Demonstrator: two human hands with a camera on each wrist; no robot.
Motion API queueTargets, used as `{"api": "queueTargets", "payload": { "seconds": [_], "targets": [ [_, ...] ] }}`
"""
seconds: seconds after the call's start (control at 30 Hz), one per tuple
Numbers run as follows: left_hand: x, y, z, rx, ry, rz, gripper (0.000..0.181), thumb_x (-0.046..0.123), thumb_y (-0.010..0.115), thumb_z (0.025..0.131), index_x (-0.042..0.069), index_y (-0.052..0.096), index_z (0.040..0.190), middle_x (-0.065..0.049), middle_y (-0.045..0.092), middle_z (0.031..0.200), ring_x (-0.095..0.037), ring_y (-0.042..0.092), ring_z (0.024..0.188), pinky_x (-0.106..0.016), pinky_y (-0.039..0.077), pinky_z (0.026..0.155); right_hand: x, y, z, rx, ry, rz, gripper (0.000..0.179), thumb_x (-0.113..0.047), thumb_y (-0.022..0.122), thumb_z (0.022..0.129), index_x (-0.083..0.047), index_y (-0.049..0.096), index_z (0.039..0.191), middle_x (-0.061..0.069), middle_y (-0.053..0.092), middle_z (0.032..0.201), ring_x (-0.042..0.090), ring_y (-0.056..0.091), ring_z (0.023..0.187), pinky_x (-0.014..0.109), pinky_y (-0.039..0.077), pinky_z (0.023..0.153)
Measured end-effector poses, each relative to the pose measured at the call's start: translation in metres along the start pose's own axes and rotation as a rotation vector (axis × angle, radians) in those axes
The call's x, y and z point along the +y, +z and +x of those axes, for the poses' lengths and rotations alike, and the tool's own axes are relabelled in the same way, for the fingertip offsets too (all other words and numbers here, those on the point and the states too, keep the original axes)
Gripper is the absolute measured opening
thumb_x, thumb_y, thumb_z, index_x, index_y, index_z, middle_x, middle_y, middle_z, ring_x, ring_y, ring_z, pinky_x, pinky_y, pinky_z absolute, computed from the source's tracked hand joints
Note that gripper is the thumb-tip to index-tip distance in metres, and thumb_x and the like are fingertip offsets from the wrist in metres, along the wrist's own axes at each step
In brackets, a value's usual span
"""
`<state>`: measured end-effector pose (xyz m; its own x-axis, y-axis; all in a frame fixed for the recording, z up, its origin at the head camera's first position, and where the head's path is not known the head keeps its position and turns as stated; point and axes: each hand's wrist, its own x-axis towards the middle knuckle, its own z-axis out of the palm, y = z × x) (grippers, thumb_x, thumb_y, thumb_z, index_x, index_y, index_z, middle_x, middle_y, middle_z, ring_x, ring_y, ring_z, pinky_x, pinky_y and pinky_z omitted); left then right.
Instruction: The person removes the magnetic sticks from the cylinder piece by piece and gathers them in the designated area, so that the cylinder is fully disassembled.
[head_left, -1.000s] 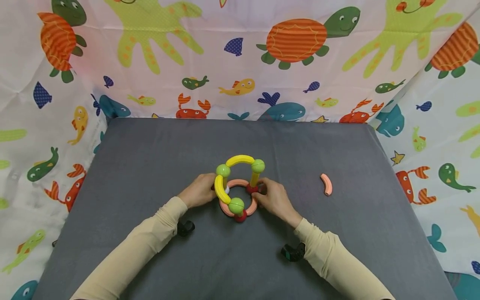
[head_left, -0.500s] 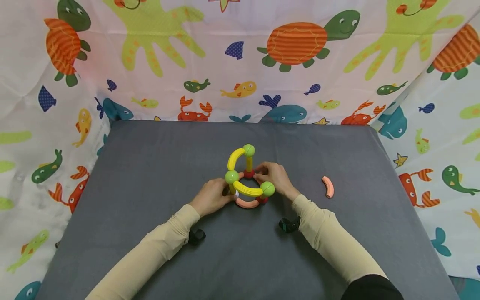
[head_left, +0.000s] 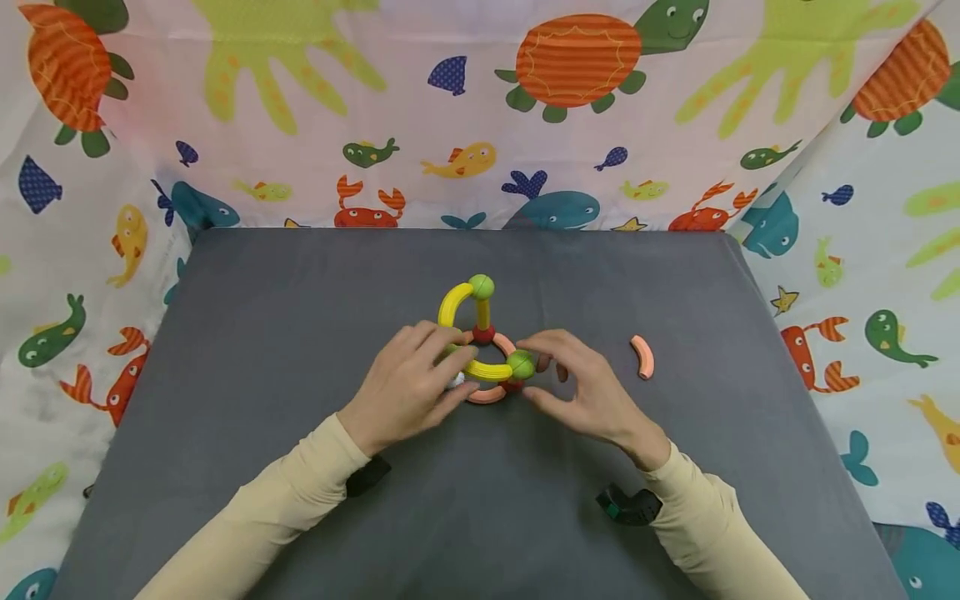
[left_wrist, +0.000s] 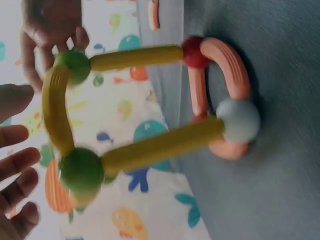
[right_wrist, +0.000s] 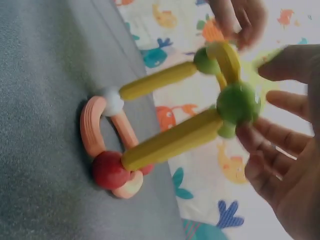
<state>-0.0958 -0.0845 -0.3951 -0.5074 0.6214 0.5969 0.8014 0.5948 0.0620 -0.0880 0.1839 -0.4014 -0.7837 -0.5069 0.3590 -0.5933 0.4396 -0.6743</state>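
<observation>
A toy frame of balls and sticks stands upright between my hands. At its base, pink curved sticks link a white ball and red balls in a ring on the cloth. Yellow straight sticks rise to green balls, joined on top by yellow curved sticks. My left hand is spread by the left green ball, which it partly hides in the head view; the left wrist view shows a gap to it. My right hand has parted fingers around the right green ball, fingertips close to it.
A loose pink curved stick lies on the grey cloth to the right of the frame. Patterned curtains with sea animals close off the back and sides. Black wrist cameras hang under both wrists.
The frame was turned round between the first two head frames. Both hands have since let go of the base and risen, with spread fingers, to the green balls on top.
</observation>
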Motion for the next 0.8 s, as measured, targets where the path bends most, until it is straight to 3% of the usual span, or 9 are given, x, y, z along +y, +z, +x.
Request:
{"api": "queueTargets", "payload": {
  "seconds": [0.13, 0.27, 0.43, 0.63, 0.8],
  "targets": [
    [0.005, 0.013, 0.010, 0.008, 0.109, 0.131, 0.037, 0.045, 0.076, 0.083, 0.014, 0.070, 0.102, -0.002, 0.068, 0.098, -0.020, 0.057, 0.085, -0.029, 0.042, 0.068, 0.001, 0.013, 0.004, 0.020, -0.107, -0.157, 0.051, -0.020, 0.083, 0.079, -0.013, 0.064, 0.126, 0.005, 0.062, 0.120, 0.017, 0.059, 0.104, 0.031, 0.052, 0.086],
    [0.008, 0.021, 0.018, 0.022, 0.164, 0.168, 0.027, 0.038, 0.077, 0.084, 0.015, 0.071, 0.098, 0.002, 0.070, 0.091, -0.018, 0.055, 0.081, -0.027, 0.041, 0.068, 0.004, 0.018, 0.008, 0.081, -0.147, -0.236, 0.040, -0.020, 0.082, 0.078, -0.011, 0.070, 0.115, 0.005, 0.065, 0.114, 0.018, 0.060, 0.105, 0.033, 0.052, 0.087],
    [0.008, 0.022, 0.024, 0.029, 0.170, 0.135, 0.023, 0.030, 0.081, 0.080, 0.014, 0.070, 0.093, 0.001, 0.071, 0.088, -0.017, 0.054, 0.080, -0.026, 0.040, 0.066, 0.005, 0.019, 0.010, 0.107, -0.151, -0.253, 0.032, -0.019, 0.079, 0.083, -0.011, 0.071, 0.113, 0.004, 0.066, 0.111, 0.016, 0.064, 0.097, 0.031, 0.055, 0.079],
    [0.007, 0.021, 0.027, 0.016, 0.169, 0.135, 0.021, 0.030, 0.077, 0.085, 0.013, 0.071, 0.095, 0.001, 0.071, 0.090, -0.018, 0.055, 0.082, -0.026, 0.041, 0.067, 0.006, 0.020, 0.013, 0.125, -0.156, -0.258, 0.026, -0.031, 0.064, 0.094, -0.013, 0.070, 0.112, 0.004, 0.066, 0.109, 0.014, 0.065, 0.091, 0.030, 0.055, 0.075],
    [0.007, 0.020, 0.031, 0.009, 0.177, 0.159, 0.019, 0.029, 0.075, 0.087, 0.013, 0.071, 0.096, 0.000, 0.071, 0.091, -0.018, 0.054, 0.081, -0.026, 0.040, 0.067, 0.006, 0.021, 0.014, 0.145, -0.152, -0.266, 0.022, -0.026, 0.066, 0.093, -0.013, 0.070, 0.109, 0.004, 0.065, 0.107, 0.013, 0.064, 0.088, 0.030, 0.055, 0.074]
  ]
}}
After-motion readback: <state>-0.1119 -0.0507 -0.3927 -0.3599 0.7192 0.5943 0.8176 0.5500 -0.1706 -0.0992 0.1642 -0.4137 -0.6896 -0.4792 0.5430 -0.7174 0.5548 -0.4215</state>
